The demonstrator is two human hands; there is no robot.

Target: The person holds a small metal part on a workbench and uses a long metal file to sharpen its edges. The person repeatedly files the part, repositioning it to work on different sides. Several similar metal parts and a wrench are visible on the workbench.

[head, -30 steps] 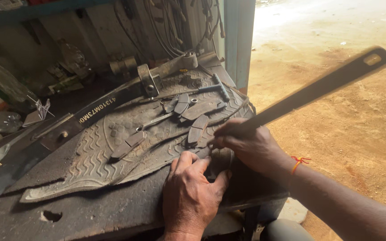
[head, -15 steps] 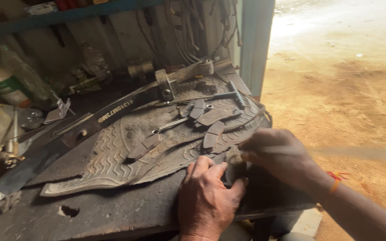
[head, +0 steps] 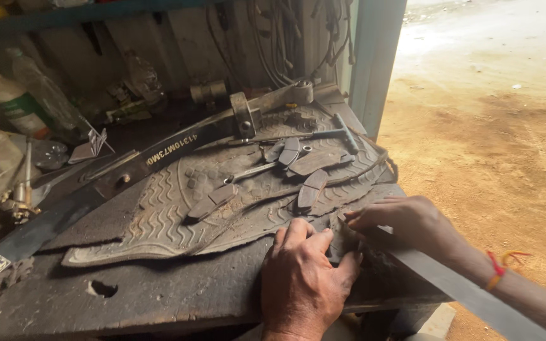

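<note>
My left hand [head: 304,278] lies knuckles-up at the front edge of the workbench [head: 159,303], pressing a dark flat metal piece [head: 344,243] down against it. My right hand [head: 409,221] grips one end of a long flat metal bar [head: 456,290]. The bar runs from that piece down towards the lower right, under my forearm. My right fingertips touch the bar just beside the dark piece. Much of the piece is hidden under both hands.
A ribbed rubber mat [head: 153,218] covers the bench and carries several brake pads [head: 311,189], a T-handle wrench [head: 327,134] and a spanner. A long leaf spring [head: 159,155] crosses behind. Bottles [head: 7,101] stand at back left. Sandy ground [head: 494,139] lies to the right.
The long bar, raised high to the upper right a second ago, has swung down and now lies low beside the dark piece. My left hand stayed on the bench edge.
</note>
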